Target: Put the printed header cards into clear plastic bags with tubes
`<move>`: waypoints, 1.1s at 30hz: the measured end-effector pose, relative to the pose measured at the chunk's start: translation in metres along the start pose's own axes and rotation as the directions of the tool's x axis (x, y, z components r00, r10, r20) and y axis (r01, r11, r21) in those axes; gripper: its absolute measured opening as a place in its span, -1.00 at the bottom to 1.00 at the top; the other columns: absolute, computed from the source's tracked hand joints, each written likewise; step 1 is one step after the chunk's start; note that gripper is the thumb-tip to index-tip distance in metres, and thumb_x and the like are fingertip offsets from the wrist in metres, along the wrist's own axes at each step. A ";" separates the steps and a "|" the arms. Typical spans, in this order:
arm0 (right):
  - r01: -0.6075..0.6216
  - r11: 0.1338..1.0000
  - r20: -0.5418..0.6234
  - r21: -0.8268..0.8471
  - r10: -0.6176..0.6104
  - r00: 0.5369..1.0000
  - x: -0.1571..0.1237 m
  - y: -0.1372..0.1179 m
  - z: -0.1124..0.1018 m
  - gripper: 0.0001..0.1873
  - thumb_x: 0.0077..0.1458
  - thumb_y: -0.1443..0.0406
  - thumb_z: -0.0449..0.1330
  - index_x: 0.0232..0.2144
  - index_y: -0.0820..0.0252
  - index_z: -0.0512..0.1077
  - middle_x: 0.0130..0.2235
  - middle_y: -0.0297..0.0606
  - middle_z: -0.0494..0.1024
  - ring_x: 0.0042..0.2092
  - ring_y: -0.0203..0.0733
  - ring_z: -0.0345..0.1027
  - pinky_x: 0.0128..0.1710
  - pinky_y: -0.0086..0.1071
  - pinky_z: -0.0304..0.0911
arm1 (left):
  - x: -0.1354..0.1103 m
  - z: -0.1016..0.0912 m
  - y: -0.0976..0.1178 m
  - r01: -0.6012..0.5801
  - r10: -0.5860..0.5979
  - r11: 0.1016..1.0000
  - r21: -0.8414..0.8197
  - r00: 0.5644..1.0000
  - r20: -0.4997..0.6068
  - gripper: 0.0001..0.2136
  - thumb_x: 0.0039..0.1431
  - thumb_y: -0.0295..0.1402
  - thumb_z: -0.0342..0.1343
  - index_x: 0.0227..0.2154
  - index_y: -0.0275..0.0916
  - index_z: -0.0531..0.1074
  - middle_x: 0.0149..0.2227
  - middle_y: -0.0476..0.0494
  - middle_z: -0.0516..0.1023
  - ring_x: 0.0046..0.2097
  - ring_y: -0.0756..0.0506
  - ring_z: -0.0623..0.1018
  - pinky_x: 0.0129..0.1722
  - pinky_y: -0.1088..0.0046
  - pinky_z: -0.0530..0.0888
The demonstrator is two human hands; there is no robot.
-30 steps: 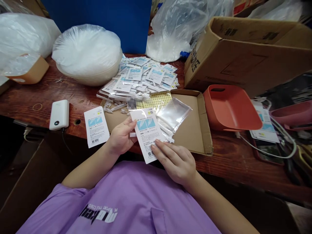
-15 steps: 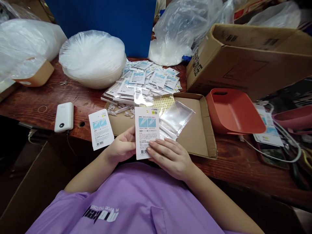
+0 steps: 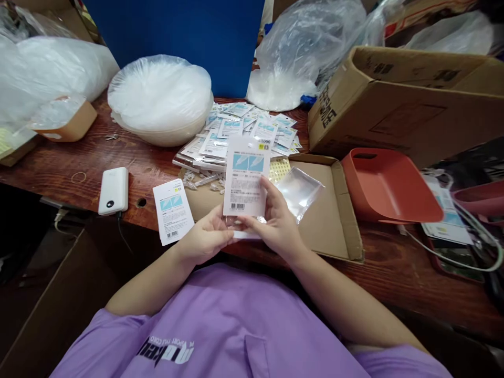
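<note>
A white printed card (image 3: 246,184) with a blue picture and a barcode stands upright in front of me, over a clear plastic sleeve. My right hand (image 3: 279,223) is closed round the card's right edge, thumb low in front, one fingertip higher up. At the lower left, my left hand (image 3: 212,235) pinches the sleeve near the card's bottom corner. Some clear plastic and a white strip show beneath the card. How far the card sits inside the sleeve I cannot tell. A small stack of similar cards (image 3: 173,211) lies left of my left hand.
Behind the card, a shallow cardboard tray (image 3: 334,220) holds clear sleeves (image 3: 301,190), yellow stickers (image 3: 280,169) and small translucent parts (image 3: 192,179). Packed cards (image 3: 232,127) are heaped farther back. An orange bin (image 3: 388,184) stands right; a white power bank (image 3: 114,191) lies left.
The card has risen and tilted away from me. My right hand has shifted from its lower front to its right edge. Clear plastic now shows below the card.
</note>
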State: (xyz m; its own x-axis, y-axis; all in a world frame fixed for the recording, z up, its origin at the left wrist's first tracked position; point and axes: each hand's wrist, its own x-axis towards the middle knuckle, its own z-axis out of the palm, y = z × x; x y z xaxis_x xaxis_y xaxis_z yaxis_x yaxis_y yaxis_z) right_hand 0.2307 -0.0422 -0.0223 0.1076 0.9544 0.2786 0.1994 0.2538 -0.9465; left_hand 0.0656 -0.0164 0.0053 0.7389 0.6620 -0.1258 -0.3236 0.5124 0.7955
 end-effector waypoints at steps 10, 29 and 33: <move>-0.165 0.808 -0.131 -0.565 0.110 0.985 0.144 0.015 -0.009 -0.07 -0.09 -0.12 0.22 0.22 0.19 0.10 0.22 0.16 0.13 0.22 0.40 0.02 0.08 0.39 -0.03 | -0.033 -0.069 0.039 0.368 0.519 0.065 0.927 0.781 -0.347 -0.45 0.17 -0.24 0.02 0.21 -0.32 0.18 0.31 -0.35 0.09 0.36 -0.35 -0.09 0.28 -0.04 -0.04; 0.886 0.241 0.837 -0.397 -0.301 0.457 0.014 -0.008 0.099 -0.65 0.24 0.38 -0.04 -0.02 0.39 0.42 0.01 -0.03 0.50 -0.02 -0.07 0.44 -0.05 -0.24 0.39 | -0.067 -0.113 0.029 0.408 0.500 0.111 0.906 0.765 -0.406 -0.45 0.25 -0.18 -0.17 0.18 -0.47 0.21 0.29 -0.38 0.10 0.32 -0.24 0.10 0.27 0.13 0.12; 0.892 0.250 0.759 -0.376 -0.470 0.452 0.004 -0.013 0.075 -0.66 0.24 0.40 -0.04 -0.01 0.33 0.41 0.02 -0.14 0.51 -0.01 -0.10 0.44 -0.05 -0.24 0.38 | -0.065 -0.118 0.032 0.443 0.470 0.071 0.894 0.775 -0.422 -0.46 0.27 -0.16 -0.21 0.19 -0.43 0.21 0.30 -0.35 0.10 0.32 -0.21 0.12 0.27 0.16 0.12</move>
State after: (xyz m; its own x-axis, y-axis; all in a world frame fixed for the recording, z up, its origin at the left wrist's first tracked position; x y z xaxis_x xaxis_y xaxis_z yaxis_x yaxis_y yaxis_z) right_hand 0.1556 -0.0296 -0.0209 -0.7839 0.4312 0.4467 0.5124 0.8556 0.0733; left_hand -0.0628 0.0219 -0.0310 0.1714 0.9849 0.0263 0.8326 -0.1590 0.5306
